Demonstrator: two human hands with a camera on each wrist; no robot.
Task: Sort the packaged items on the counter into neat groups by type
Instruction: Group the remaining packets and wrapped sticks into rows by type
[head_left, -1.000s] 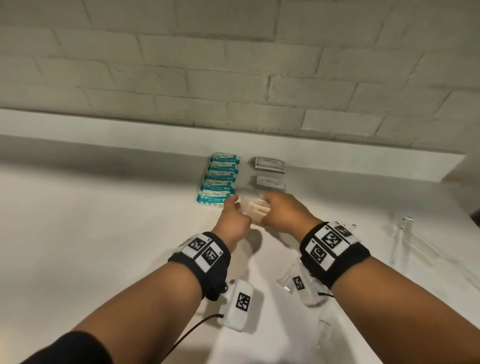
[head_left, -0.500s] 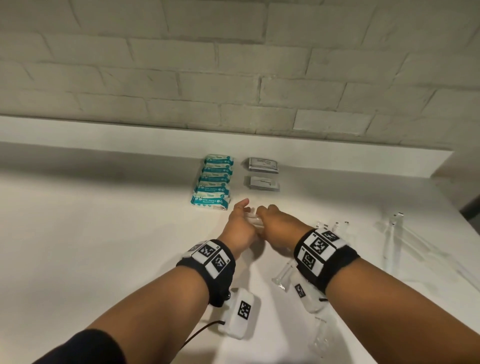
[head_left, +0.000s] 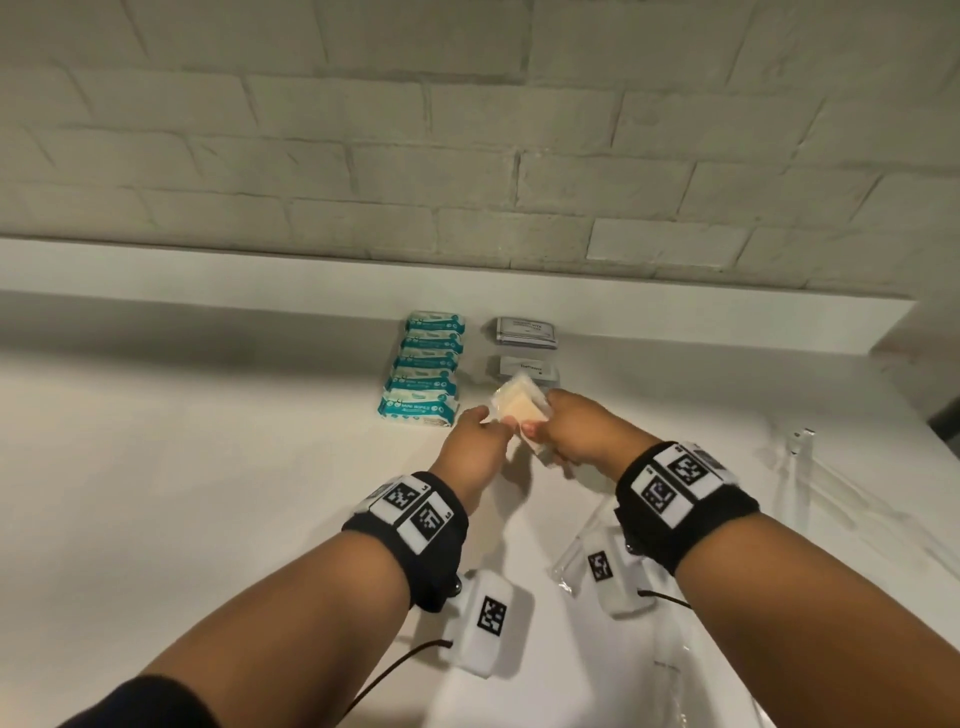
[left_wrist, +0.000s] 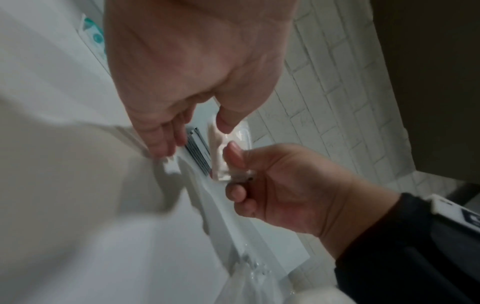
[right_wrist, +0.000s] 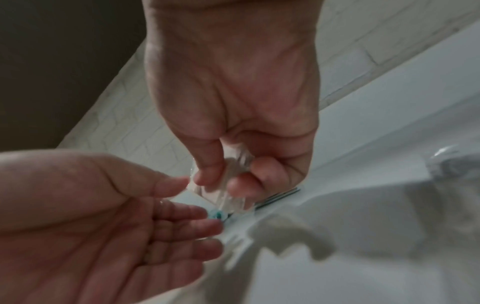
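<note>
A small clear packet (head_left: 519, 410) with beige contents is pinched between the thumb and fingers of my right hand (head_left: 540, 415), held just above the white counter (head_left: 208, 467). The right wrist view shows the same pinch (right_wrist: 223, 181) on the clear packet (right_wrist: 223, 197). My left hand (head_left: 493, 423) is beside it with straight, relaxed fingers (right_wrist: 182, 205) and holds nothing. A row of several teal wipe packs (head_left: 423, 371) lies just behind the left hand. A grey sachet stack (head_left: 525, 331) and a white sachet stack (head_left: 527, 368) lie behind the packet.
A raised white ledge (head_left: 208, 270) and a brick wall close off the back of the counter. Long clear-wrapped items (head_left: 800, 447) lie at the right, and more clear packets (head_left: 582, 540) lie under my right wrist.
The hands were closed together around the packet near the counter. Now the right hand holds it up tilted toward the sachets, and the left hand has opened beside it.
</note>
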